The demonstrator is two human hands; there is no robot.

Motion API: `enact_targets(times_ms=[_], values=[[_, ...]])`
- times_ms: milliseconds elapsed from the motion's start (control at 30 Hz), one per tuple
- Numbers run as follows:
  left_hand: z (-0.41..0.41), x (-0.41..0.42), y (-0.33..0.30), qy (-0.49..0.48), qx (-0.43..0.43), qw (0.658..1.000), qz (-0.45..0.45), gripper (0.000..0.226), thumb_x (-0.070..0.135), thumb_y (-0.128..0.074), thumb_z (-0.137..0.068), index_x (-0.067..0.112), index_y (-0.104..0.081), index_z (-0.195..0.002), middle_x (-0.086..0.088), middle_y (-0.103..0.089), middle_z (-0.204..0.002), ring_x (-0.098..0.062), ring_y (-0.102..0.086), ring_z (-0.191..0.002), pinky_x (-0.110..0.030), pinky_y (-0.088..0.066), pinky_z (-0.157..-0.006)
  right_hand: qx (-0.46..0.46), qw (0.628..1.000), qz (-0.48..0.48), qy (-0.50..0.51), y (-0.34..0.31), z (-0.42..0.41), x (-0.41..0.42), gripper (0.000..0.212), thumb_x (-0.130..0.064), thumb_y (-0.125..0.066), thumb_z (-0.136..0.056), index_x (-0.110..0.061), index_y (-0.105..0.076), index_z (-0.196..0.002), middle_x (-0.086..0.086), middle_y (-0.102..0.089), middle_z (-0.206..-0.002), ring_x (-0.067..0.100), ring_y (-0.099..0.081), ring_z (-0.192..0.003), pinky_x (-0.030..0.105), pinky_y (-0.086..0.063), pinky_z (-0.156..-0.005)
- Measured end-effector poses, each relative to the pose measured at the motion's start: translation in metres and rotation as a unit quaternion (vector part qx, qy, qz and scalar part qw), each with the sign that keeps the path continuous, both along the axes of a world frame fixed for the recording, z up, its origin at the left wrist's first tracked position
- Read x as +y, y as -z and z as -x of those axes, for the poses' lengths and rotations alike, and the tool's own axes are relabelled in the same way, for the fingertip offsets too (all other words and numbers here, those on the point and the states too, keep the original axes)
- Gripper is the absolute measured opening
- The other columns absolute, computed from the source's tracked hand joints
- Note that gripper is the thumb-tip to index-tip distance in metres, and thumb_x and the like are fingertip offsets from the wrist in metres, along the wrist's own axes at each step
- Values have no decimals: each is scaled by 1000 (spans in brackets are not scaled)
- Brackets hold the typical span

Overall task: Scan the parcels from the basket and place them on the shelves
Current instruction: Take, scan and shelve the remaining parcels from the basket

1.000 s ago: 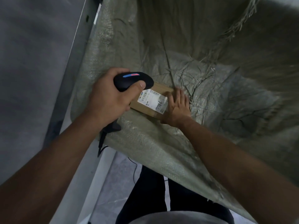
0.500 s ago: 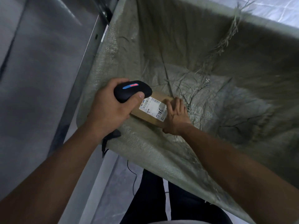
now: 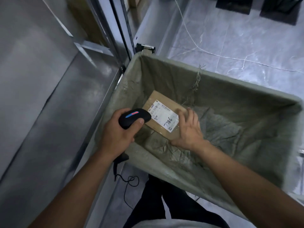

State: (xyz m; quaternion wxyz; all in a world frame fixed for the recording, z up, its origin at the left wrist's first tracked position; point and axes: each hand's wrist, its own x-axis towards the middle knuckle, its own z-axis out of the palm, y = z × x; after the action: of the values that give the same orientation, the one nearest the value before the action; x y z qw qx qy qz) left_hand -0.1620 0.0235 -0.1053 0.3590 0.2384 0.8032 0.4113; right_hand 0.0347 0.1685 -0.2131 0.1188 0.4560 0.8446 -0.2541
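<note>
Fingers of left hand (image 3: 115, 135) wrapped round scanner (image 3: 134, 118), just left of parcel (image 3: 162, 112); right hand (image 3: 189, 130) clasps parcel's right edge, inside basket (image 3: 230, 83); risk: one-sided hold lets box tilt, scan misses label (image 3: 164, 118); versus earlier: parcel raised, view pulled back, shelves (image 3: 49, 79) visible left of basket.

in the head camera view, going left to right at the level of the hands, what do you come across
Metal shelf → left hand gripping the black scanner → cardboard parcel with its white label → right hand holding the parcel's edge → basket liner wall.
</note>
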Motion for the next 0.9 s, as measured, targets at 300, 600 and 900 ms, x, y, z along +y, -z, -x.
enact_targets(times_ms=[300,600,900], values=[[-12,-19,-32,7,25,998,-59,58,68,-75,-66,50,-59,-118,15,-72,-103,-20,-72,-77,-44,-62,-74,52,997,-48,10,-91,-5,-12,136,-49,-87,-55,-27,0,-158,12,15,-163,34,12,-151,53,-13,-123],[-13,-23,-62,12,51,992,-116,51,65,-77,-69,51,-59,-115,11,-73,-105,-22,-72,-78,-43,-61,-75,94,990,-102,27,-143,-1,-25,141,-58,-84,-51,-27,2,-158,10,15,-163,31,16,-151,52,-11,-125],[-22,-30,-91,37,143,981,-127,54,42,-85,-79,42,-56,-125,26,-67,-105,16,-62,-92,-3,-46,-72,103,985,-137,1,-164,1,-47,140,-53,-86,-51,-27,0,-159,11,15,-163,31,15,-151,50,-12,-125]])
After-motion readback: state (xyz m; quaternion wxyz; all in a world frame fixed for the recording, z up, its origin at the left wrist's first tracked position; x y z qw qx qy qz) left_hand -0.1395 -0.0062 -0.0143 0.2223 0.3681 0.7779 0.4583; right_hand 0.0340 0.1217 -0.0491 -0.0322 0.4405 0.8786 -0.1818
